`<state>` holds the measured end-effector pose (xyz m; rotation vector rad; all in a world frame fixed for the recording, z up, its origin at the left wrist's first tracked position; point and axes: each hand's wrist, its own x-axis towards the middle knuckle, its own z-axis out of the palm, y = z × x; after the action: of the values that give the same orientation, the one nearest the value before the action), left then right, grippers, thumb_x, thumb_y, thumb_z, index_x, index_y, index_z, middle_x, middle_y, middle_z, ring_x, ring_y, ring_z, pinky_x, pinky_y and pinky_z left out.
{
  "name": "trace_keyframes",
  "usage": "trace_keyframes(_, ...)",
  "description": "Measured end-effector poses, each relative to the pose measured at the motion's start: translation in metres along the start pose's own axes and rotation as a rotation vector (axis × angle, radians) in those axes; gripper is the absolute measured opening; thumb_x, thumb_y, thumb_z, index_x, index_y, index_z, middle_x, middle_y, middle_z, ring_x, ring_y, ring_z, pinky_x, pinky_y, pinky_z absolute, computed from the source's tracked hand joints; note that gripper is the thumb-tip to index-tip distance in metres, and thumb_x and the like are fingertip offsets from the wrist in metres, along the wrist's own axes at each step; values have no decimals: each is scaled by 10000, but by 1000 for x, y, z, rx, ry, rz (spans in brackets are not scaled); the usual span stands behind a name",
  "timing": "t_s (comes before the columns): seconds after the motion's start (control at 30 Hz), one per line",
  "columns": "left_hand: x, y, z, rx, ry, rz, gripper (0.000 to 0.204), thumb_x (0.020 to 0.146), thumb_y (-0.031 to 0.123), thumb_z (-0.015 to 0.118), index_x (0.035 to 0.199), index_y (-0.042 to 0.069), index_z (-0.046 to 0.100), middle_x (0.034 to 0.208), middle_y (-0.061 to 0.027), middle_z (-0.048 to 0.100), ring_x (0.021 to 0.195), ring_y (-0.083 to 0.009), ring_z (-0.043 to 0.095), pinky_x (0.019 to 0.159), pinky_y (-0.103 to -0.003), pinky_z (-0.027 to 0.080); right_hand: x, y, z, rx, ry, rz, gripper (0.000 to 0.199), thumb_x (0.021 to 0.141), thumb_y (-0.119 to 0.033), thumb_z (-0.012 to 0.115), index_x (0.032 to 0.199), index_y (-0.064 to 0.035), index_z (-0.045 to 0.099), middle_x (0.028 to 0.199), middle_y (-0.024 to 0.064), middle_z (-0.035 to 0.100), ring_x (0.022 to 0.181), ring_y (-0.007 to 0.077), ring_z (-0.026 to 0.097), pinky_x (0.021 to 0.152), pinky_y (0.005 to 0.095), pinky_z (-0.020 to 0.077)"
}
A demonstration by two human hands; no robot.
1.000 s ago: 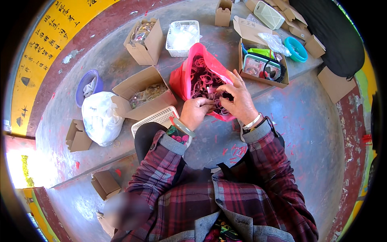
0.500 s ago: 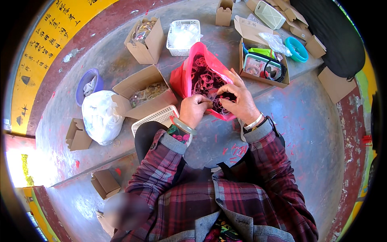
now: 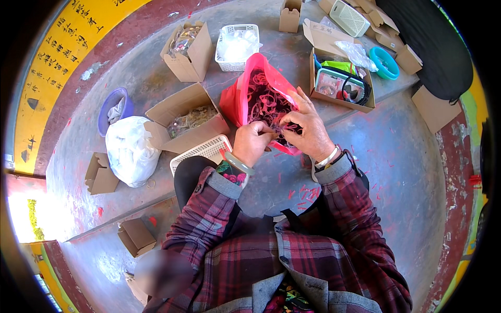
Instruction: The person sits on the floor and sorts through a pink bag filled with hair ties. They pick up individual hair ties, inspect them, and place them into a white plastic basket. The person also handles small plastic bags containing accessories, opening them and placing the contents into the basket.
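Observation:
A red bag (image 3: 235, 104) stands open in front of me, filled with many thin ring-like loops (image 3: 263, 96) in pink and dark tones. Over its near edge, my left hand (image 3: 251, 142) is closed, thumb and forefinger pinched together. My right hand (image 3: 311, 130) faces it from the other side, also pinching, its fingertips a short way from the left ones. A small thin piece seems to lie between the fingertips, too small to name. The bag's near rim is partly hidden by both hands.
Left of the bag are an open cardboard box (image 3: 194, 136) of small packets, a cream basket (image 3: 211, 149) and a stuffed white plastic bag (image 3: 133, 156). Behind stand a white basket (image 3: 237, 66) and another carton (image 3: 195, 62). At right, a carton (image 3: 339, 102) holds a clear case.
My right fingertips have shifted slightly up and left over the bag's opening. My left hand stays nearly in place, still pinching.

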<state>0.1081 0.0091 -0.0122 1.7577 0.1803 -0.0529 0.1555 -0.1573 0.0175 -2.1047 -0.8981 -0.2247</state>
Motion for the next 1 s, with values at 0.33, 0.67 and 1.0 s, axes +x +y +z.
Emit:
trace_keyframes(0.33,6,-18,-4,158,-175,101,116,799,108,617,839,4,650,701,-34,629,543,-73,558,475,-214,470,-5,15,1,-30,-142,-114,116,673,-153,674,776,-99,664,1273,269,418,1224,465,323,1007,457,303)
trace_keyframes(0.67,3,-16,3,-17,-283,-52,222,837,94,552,1021,-22,590,879,-86,627,732,-130,612,504,-262,537,-9,18,8,-10,-89,-5,97,680,-170,691,745,-98,689,1248,248,463,1218,451,347,987,454,330)
trace_keyframes(1.0,8,-34,8,43,-280,107,232,808,73,582,1022,-14,599,843,-96,648,800,-158,624,698,-272,472,-9,17,13,-53,-102,-16,137,692,-214,657,782,-122,704,1280,261,425,1234,449,325,1004,445,322)
